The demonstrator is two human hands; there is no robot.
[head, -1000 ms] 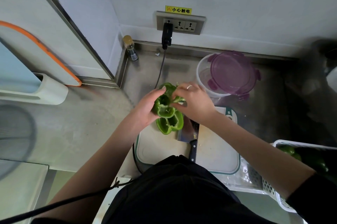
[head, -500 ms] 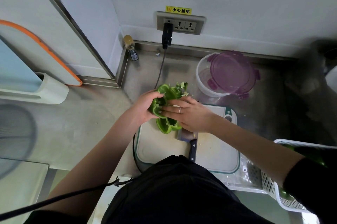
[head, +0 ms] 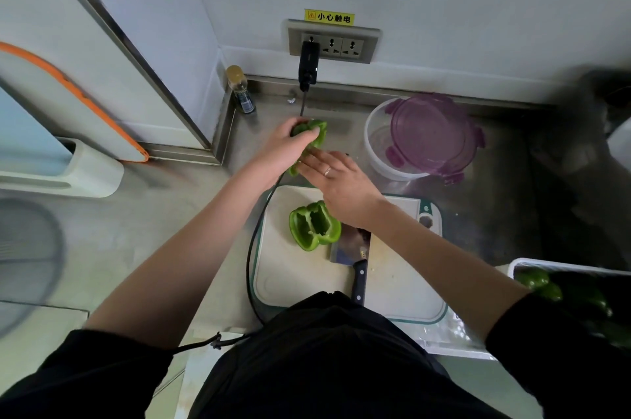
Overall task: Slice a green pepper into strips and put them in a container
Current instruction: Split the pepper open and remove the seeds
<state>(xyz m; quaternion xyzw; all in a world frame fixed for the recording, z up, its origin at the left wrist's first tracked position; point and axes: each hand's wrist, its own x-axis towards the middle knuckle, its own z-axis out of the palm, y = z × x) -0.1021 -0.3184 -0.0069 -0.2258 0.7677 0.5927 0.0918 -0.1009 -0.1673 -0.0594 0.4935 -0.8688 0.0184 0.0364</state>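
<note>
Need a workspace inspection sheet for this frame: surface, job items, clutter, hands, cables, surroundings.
Surface: steel counter, white cutting board on it.
Job's things: pepper half lies cut side up on the board; second pepper half held above the counter; cleaver flat on the board; round container with purple lid resting askew on it.
Clutter: small bottle in the corner; white basket with more peppers.
Hands: left hand in a grip on the held half; right hand open, fingers against it.
Cables: black cable from plug runs past the board.
Surroundings: wall socket with yellow warning label.
</note>
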